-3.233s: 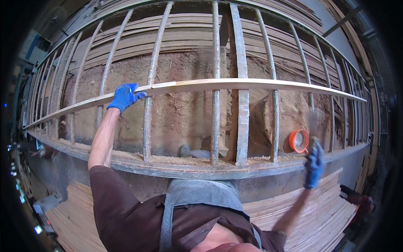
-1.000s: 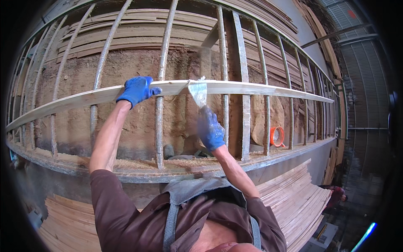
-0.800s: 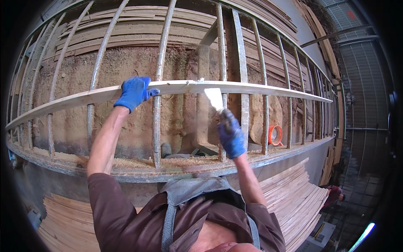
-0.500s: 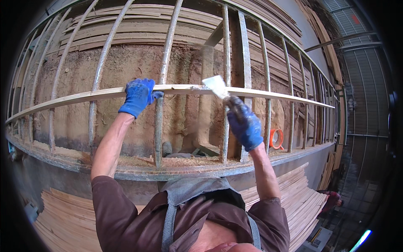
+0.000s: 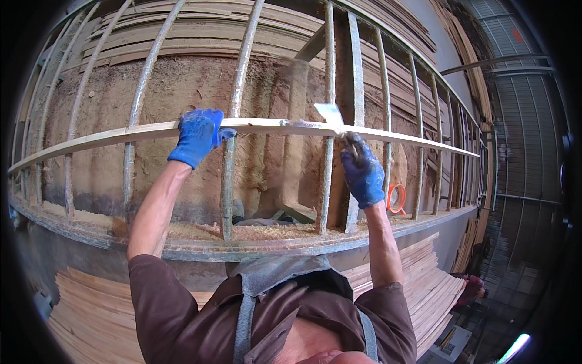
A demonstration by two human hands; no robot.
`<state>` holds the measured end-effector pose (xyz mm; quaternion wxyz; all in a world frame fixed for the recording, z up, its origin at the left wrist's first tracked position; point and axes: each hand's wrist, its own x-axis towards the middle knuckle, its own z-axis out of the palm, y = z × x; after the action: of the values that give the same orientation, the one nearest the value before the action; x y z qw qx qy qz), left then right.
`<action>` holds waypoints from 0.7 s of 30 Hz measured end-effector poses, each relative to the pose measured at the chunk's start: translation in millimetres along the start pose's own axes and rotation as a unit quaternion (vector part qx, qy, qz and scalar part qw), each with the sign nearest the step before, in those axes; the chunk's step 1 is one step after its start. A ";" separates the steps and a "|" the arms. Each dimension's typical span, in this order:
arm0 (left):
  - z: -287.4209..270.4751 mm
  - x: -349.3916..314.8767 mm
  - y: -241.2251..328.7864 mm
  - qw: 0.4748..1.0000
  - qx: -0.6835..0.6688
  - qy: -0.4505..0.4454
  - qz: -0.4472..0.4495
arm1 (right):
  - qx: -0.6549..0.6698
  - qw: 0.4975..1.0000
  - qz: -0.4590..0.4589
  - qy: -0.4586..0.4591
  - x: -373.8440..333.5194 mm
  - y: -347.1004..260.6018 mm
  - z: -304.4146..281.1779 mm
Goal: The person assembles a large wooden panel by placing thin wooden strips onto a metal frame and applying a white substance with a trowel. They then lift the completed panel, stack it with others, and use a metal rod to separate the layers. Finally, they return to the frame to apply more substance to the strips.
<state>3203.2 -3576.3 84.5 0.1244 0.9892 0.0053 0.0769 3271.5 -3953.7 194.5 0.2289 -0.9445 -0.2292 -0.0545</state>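
A long, narrow wooden strip [image 5: 267,125] lies across the bars of a metal rack [image 5: 242,60]. My left hand [image 5: 199,136], in a blue glove, is closed around the strip left of the middle. In my blue-gloved right hand [image 5: 364,173] I hold a putty knife [image 5: 329,115] by its handle, the wide pale blade angled up over the strip. Just left of the blade, a patch of whitish and purplish filler [image 5: 300,124] shows on the strip. The right glove's fingers are darkly stained.
An orange tape roll [image 5: 396,198] sits right of my right hand, beyond the rack bars. Stacked boards [image 5: 200,30] lie on the far side; more thin strips [image 5: 91,309] are piled near me. Sawdust covers the rack's near edge [image 5: 273,235]. Another person [image 5: 471,288] is at the far right.
My right hand with the putty knife has moved to the right along the strip, and the blade now points more to the upper left. My left hand has barely shifted.
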 end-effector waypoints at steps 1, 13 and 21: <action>6.4 -1.8 -2.1 1.000 0.003 0.017 0.007 | 0.042 0.999 0.021 -0.018 -4.6 3.5 0.2; 16.2 -5.4 -2.3 0.998 0.059 0.027 0.004 | 0.137 0.983 0.067 -0.098 -14.1 -5.0 1.3; 11.2 -9.9 3.3 0.998 0.053 0.034 -0.014 | -0.030 0.983 0.002 -0.181 13.4 -20.5 3.1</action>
<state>3195.1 -3582.5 73.1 0.0726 0.9911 0.0272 0.1080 3274.0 -3930.6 202.9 0.1552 -0.9457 -0.2634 0.1106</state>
